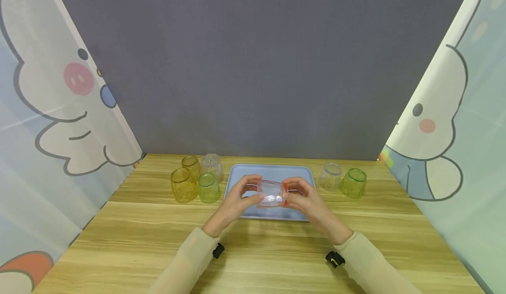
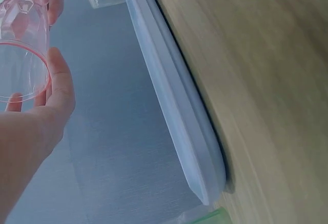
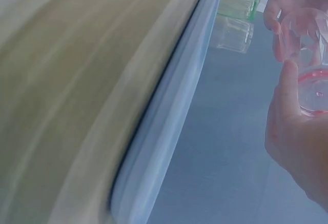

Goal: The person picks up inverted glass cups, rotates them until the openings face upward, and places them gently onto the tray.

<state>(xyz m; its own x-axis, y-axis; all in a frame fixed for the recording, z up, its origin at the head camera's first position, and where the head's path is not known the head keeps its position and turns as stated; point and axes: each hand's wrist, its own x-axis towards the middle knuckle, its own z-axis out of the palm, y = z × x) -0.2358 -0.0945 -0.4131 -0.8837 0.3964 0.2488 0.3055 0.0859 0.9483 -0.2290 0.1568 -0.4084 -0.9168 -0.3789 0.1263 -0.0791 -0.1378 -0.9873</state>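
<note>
- Position: one clear cup (image 1: 272, 194) with pinkish-red edging, lying sideways in the air above the light-blue tray (image 1: 272, 169); wrist views show it apart from the tray.
- Left hand (image 1: 242, 197): fingers and thumb curled on the cup's left end, thumb on the near side, fingertips at the far edge.
- Right hand (image 1: 302, 199): same kind of grip at the right end, thumb and fingers bent round the redder edge. Both hands are holding; neither is free.
- Surroundings: on the wooden table (image 1: 253, 259), two amber cups (image 1: 184, 189), a clear glass (image 1: 212, 165) and a green cup (image 1: 209, 190) left of the tray; a second clear glass (image 1: 330, 177) and a yellow-green cup (image 1: 353, 184) to its right.
- Handling (judged): wall looks thin, rigid and smooth, so probably light and stiff, with little give under squeezing. Glass or hard plastic: cannot tell.
- Slip (judged): glossy surface likely slides under dry fingertips; faceted wall may help grip slightly.
- Fragility (judged): treat as breakable; edges would be most prone to chipping.
- Hold (judged): best taken round the side wall with light, even pressure, thumb opposing fingers, rather than by pinching the rim.
</note>
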